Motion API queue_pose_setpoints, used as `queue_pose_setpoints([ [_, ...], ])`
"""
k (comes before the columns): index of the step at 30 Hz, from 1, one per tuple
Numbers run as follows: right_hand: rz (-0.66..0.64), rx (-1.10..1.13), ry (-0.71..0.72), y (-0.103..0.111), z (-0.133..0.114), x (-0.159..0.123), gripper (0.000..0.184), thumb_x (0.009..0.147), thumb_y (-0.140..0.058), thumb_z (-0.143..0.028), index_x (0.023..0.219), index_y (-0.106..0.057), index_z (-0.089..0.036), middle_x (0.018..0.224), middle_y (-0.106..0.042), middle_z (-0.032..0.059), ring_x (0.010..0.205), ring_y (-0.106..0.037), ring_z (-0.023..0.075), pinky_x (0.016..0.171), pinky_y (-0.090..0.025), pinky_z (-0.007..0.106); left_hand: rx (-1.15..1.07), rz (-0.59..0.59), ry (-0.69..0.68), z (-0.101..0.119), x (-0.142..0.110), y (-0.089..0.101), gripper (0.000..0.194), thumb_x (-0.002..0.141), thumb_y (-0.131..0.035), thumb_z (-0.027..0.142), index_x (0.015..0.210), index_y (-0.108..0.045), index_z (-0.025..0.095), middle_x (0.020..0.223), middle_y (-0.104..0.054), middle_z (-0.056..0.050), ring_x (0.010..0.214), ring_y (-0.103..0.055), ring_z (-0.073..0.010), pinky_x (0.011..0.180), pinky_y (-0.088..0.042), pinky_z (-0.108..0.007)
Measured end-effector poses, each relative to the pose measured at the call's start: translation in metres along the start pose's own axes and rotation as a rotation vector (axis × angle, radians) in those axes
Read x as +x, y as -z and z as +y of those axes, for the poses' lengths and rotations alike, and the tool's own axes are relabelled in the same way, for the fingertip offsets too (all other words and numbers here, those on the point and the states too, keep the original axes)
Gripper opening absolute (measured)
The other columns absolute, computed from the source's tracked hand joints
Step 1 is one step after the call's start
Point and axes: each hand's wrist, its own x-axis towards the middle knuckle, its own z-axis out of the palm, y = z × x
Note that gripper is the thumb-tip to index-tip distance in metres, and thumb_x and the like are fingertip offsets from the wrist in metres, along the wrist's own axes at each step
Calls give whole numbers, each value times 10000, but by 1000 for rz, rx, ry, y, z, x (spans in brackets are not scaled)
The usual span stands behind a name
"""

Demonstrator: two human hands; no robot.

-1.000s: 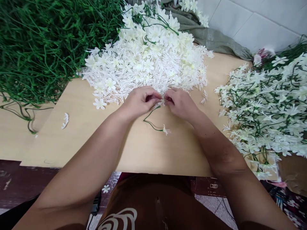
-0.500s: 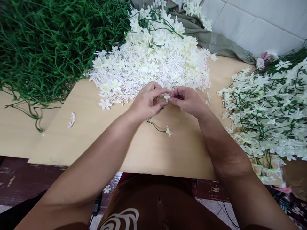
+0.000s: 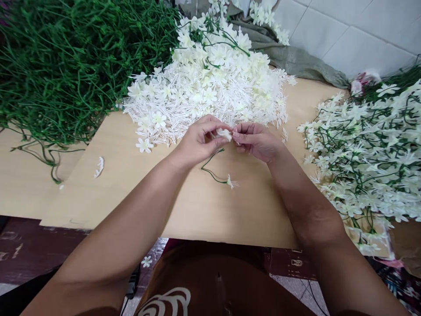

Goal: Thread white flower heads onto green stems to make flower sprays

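My left hand (image 3: 197,141) and my right hand (image 3: 256,141) meet fingertip to fingertip just in front of a big heap of loose white flower heads (image 3: 210,87). Between the fingertips is one small white flower head (image 3: 224,134); both hands are pinched on it. A thin green stem (image 3: 213,169) hangs from my left hand down onto the wooden board (image 3: 131,193), with a white flower (image 3: 231,181) fixed at its lower end.
A mass of bare green stems (image 3: 66,66) fills the far left. Finished stems with white flowers (image 3: 368,149) are piled at the right. A grey cloth sack (image 3: 296,59) lies behind the heap, before a white tiled wall. One stray petal (image 3: 99,166) lies on the board.
Both hands rose a little from the heap's edge and now pinch a single flower head between them. The green stem stays hanging from my left hand.
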Motion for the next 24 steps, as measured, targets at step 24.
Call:
queue_pose_setpoints([
  [24,174,-219,342,-16,9,7,380,655,-843,-394,725,-533,-185,627,-544,-48,573,-524,61,561,-475,222,396,-137,39,-7,0,31,156,736,-680,332,790,-718,191,741,-623,-32,671,-529,-149,612,-381,-286],
])
